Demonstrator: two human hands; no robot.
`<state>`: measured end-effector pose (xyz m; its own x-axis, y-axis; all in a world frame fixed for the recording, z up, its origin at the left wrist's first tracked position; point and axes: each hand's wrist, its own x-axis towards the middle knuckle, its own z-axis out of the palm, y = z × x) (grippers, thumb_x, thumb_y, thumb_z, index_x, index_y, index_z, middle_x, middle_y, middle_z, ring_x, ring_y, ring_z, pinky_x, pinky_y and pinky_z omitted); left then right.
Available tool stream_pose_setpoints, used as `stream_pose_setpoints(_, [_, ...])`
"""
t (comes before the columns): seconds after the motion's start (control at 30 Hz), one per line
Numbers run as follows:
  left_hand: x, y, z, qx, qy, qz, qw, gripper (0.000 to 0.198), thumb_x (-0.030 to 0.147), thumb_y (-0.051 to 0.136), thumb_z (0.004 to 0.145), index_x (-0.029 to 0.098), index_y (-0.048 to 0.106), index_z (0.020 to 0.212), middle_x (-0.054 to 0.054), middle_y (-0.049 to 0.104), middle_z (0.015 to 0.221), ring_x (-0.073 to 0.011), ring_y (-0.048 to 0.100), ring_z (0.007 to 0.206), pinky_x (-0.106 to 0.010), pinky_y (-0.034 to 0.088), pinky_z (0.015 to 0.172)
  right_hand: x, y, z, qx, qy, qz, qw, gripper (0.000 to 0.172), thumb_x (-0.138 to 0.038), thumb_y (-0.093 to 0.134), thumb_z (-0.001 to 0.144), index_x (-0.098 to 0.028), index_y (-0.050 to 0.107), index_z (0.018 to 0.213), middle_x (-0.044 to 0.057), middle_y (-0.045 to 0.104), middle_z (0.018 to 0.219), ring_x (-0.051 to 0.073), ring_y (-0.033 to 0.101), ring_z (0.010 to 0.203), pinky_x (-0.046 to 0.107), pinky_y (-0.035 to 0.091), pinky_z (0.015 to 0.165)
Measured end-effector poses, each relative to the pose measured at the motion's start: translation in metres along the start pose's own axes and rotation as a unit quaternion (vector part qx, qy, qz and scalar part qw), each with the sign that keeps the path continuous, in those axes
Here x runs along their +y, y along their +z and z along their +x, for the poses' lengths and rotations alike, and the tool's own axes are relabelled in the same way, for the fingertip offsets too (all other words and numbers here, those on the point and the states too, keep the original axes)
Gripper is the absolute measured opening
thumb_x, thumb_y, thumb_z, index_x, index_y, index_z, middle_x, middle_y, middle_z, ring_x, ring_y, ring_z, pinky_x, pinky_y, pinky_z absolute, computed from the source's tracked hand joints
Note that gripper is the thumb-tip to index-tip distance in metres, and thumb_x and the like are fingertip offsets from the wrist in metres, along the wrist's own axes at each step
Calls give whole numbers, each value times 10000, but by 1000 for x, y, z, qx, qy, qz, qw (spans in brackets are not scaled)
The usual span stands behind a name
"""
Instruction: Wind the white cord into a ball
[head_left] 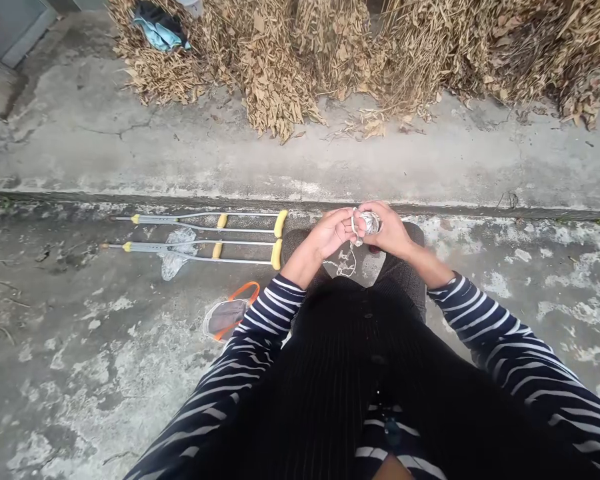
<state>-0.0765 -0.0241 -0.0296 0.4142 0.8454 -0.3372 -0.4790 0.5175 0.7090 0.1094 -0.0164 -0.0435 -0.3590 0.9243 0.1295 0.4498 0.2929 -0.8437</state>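
Sitting POV, looking straight down at own lap. L hand [333, 233] and R hand [389, 230] are both closed around a ball of whitish twine [370, 223], held up just above the knees, b/w the two palms. R hand has its fingers curled over the ball, L hand is pressed in on the side of it, so def gripping, not letting go. Ball's mostly covered by fingers tbh. A loose strand of twine [347, 265] drops from the hands and sits in a messy little tangle over the lap, right by the dark checked trousers [300, 241]. Both arms in black-and-white striped sleeves [505, 327].

On the L side, two metal crutches [153, 219] lie side by side on the patchy concrete floor [70, 373], yellow grips near the knee, w/ a clear plastic bag [177, 257] under them. Near the L elbow there's a grey thing w/ an orange strap [227, 319], can't tell what exactly. Further out, past a low concrete step [300, 199], big bundles of dried leafy stalks [280, 67] are piled up, w/ a blue cloth [160, 27] on top at the L end.
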Motion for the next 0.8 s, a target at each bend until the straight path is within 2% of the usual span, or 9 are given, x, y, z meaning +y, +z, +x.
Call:
stream_pose_setpoints(0.1, [0, 3, 1, 23, 5, -6, 1000, 219, 310, 689, 914, 136, 608, 808, -25, 675, 661, -104, 627, 558, -207, 440, 535, -3, 6, -4, -7, 59, 85, 995, 487, -247, 765, 611, -244, 634, 1080, 27, 695, 1078, 266, 654, 1001, 404, 524, 896])
stream_pose_setpoints(0.2, [-1, -1, 2, 16, 8, -15, 1000, 181, 292, 694, 892, 134, 625, 838, -36, 695, 688, -116, 651, 595, -208, 450, 542, -3, 10, -4, 10, 89, 127, 988, 465, -261, 757, 599, -229, 612, 1040, 17, 695, 1017, 238, 647, 931, 364, 512, 825])
stream_pose_setpoints(0.33, [-3, -5, 3, -8, 7, -17, 1000, 167, 274, 705, 861, 126, 636, 827, -44, 697, 677, -118, 642, 562, -214, 456, 521, -4, 12, -6, 24, 97, 52, 994, 449, -242, 734, 620, -236, 641, 1059, 38, 693, 1034, 255, 635, 944, 365, 493, 798])
stream_pose_setpoints(0.47, [3, -8, 1, -24, 0, 13, 1000, 212, 299, 744, 845, 114, 652, 799, -56, 700, 673, -123, 651, 559, -218, 476, 521, -4, 2, -8, 20, 81, -68, 994, 547, -180, 729, 615, -270, 693, 1153, 75, 681, 1152, 295, 634, 978, 384, 479, 775])
stream_pose_setpoints(0.6, [13, -16, 2, -31, -16, 98, 995, 288, 368, 807, 825, 99, 702, 826, -96, 749, 777, -155, 709, 652, -235, 539, 570, -2, -16, -9, 8, 100, -49, 994, 559, -175, 737, 596, -266, 717, 1147, 70, 683, 1161, 292, 646, 976, 404, 484, 825])
stream_pose_setpoints(0.7, [10, -25, 2, 16, 7, 182, 983, 310, 381, 843, 802, 86, 753, 830, -107, 766, 854, -159, 730, 759, -246, 598, 662, -1, -25, -12, -2, 110, 20, 994, 514, -189, 741, 585, -239, 716, 1096, 53, 699, 1123, 267, 643, 950, 389, 492, 831])
stream_pose_setpoints(0.8, [-5, -29, -1, 60, 9, 203, 977, 316, 385, 862, 791, 86, 782, 852, -105, 765, 889, -166, 726, 843, -284, 635, 738, -2, -28, -16, 0, 120, 82, 989, 479, -195, 746, 577, -215, 707, 1054, 45, 712, 1065, 252, 641, 922, 368, 511, 794])
